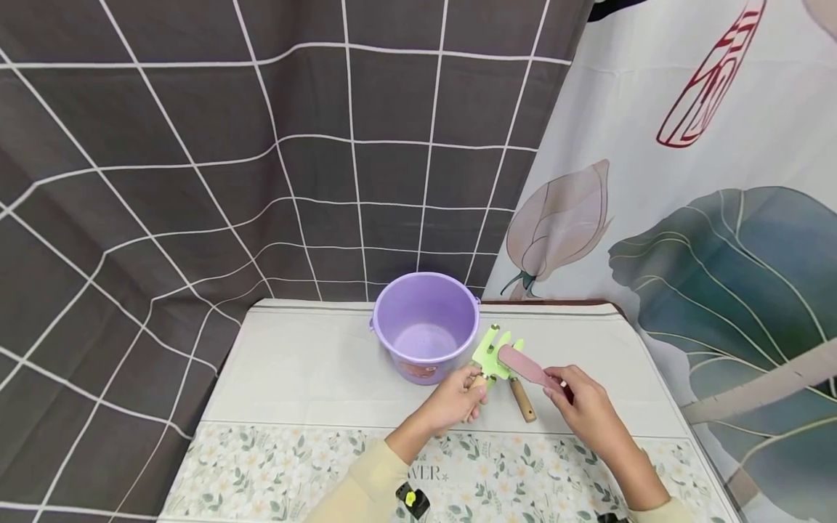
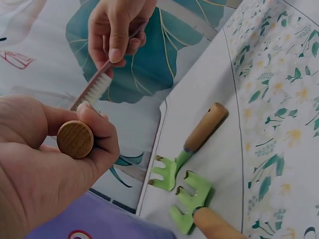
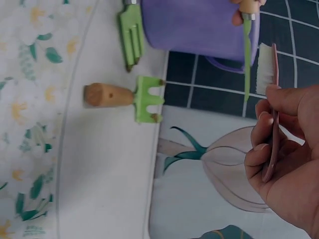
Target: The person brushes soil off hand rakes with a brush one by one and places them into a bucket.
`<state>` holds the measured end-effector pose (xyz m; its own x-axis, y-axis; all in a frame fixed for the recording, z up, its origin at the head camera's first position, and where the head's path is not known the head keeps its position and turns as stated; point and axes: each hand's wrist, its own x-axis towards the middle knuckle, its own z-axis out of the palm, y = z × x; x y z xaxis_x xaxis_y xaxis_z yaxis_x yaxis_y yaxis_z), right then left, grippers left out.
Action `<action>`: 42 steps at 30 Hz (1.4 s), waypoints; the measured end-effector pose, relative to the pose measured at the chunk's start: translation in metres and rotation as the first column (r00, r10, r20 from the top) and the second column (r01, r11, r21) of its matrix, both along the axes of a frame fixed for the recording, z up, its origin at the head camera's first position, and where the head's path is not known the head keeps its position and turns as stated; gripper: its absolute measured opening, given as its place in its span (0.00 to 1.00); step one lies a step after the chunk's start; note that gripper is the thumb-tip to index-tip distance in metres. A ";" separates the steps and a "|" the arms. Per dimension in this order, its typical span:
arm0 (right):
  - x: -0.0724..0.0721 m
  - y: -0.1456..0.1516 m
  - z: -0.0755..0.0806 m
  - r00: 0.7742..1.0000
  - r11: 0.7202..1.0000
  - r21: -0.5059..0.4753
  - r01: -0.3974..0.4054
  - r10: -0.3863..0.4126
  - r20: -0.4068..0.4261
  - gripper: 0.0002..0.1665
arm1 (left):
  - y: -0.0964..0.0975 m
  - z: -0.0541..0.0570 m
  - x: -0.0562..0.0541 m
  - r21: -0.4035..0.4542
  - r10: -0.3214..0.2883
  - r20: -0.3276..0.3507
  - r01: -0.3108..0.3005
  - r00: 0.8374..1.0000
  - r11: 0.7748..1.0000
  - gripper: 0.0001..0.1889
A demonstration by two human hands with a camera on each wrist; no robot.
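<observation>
My left hand (image 1: 456, 396) grips the wooden handle of a green garden fork (image 1: 487, 356) by the bucket's right side; its handle end (image 2: 75, 139) faces the left wrist camera. In the right wrist view the fork's head is edge-on. My right hand (image 1: 582, 399) holds a pink brush (image 1: 526, 365) with white bristles (image 3: 264, 69). In the head view the brush's bristle end overlaps the green head; contact is unclear. On the table lie a small green rake (image 3: 148, 99) with a wooden handle and another green fork (image 2: 192, 199).
A purple bucket (image 1: 425, 312) stands at the table's back edge, left of the tools. The white table (image 1: 307, 363) has a floral cloth strip along its front. Behind hang a dark checked curtain (image 1: 392, 174) and a white curtain (image 1: 634, 145) with plant prints.
</observation>
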<state>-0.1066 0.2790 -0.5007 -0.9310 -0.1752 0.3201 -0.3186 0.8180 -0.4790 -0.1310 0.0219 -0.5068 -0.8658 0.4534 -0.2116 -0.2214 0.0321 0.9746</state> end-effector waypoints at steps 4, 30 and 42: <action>0.001 0.001 -0.005 0.999 0.999 0.026 0.026 -0.027 0.026 0.17 | 0.002 -0.005 0.001 -0.007 -0.002 0.012 0.002 1.000 1.000 0.23; -0.003 0.003 -0.010 0.999 0.996 0.075 0.037 -0.039 0.029 0.18 | 0.007 -0.025 0.004 -0.038 0.020 0.029 -0.019 0.999 0.999 0.21; 0.001 -0.003 -0.014 0.984 0.998 0.058 -0.025 0.014 0.175 0.14 | 0.012 -0.030 0.004 -0.052 0.036 0.031 -0.035 0.999 0.998 0.21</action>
